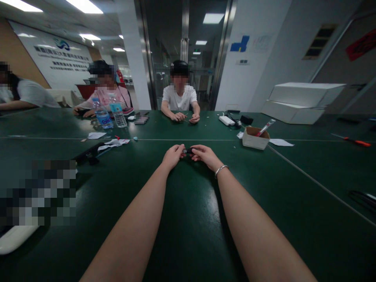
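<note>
Both arms reach forward over the dark green table (188, 219). Between my fingertips is a small black object (188, 150), with a lighter, shiny end on its left side. The fingers of my left hand (174, 156) are closed on that lighter end. My right hand (205, 156), with a silver bangle (221, 170) at the wrist, pinches the dark right end. The object is too small to identify, and the fingers partly cover it.
Ahead sits a person in a white shirt (179, 98). Two bottles (118, 113) and paper scraps (116, 144) lie left of centre. A small open box (255, 139), white boxes (302, 102) and an orange-handled tool (360, 142) are to the right.
</note>
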A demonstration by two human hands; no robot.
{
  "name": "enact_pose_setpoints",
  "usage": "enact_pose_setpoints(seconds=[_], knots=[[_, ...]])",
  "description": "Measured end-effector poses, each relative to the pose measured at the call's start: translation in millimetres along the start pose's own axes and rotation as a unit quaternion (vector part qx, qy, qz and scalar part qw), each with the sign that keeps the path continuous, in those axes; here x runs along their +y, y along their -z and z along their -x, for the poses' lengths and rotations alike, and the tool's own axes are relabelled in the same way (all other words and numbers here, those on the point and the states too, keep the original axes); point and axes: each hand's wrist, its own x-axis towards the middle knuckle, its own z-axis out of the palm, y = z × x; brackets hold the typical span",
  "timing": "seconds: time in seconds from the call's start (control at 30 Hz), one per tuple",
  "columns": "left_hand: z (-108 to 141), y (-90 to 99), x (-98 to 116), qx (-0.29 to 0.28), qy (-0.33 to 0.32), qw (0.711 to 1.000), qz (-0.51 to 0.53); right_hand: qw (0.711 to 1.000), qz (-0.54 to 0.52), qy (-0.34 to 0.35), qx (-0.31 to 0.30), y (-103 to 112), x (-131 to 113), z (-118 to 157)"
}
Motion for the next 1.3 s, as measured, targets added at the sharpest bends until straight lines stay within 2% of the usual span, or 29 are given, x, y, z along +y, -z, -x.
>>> enact_pose_setpoints(seconds=[0.2, 0.4, 0.6, 0.8, 0.93, 1.07, 1.2, 1.3], knots=[[2.4, -0.8, 3.3, -0.006, -0.036, 0.999, 0.025, 1.0, 0.007, 0.001, -0.002, 1.0, 0.2, 0.1], [0.3, -0.4, 1.6, -0.011, 0.01, 1.0, 0.009, 1.0, 0.006, 0.002, 0.005, 0.5, 0.9, 0.1], [-0.4, -1.9, -1.6, -0.014, -0.038, 0.999, 0.02, 1.0, 0.007, 0.001, 0.007, -0.2, 0.4, 0.3], [2.3, -0.5, 1.8, -0.012, 0.02, 0.999, 0.036, 1.0, 0.015, -0.003, 0.009, -0.6, -1.3, 1.2], [2.9, 0.3, 0.8, -0.018, -0.01, 1.0, 0.0, 1.0, 0.01, -0.007, 0.009, -1.1, -2.1, 1.9], [1.8, -0.2, -0.4, -0.006, -0.045, 0.999, 0.017, 1.0, 0.002, -0.007, 0.007, -1.1, -1.7, 1.9], [0.9, -0.7, -0.3, 0.006, 0.003, 1.0, 0.024, 1.0, 0.002, -0.005, 0.007, -1.3, -1.6, 1.8], [1.2, -0.6, -0.7, -0.009, -0.005, 1.0, -0.012, 1.0, 0.004, -0.002, 0.009, -1.2, -1.4, 1.6]])
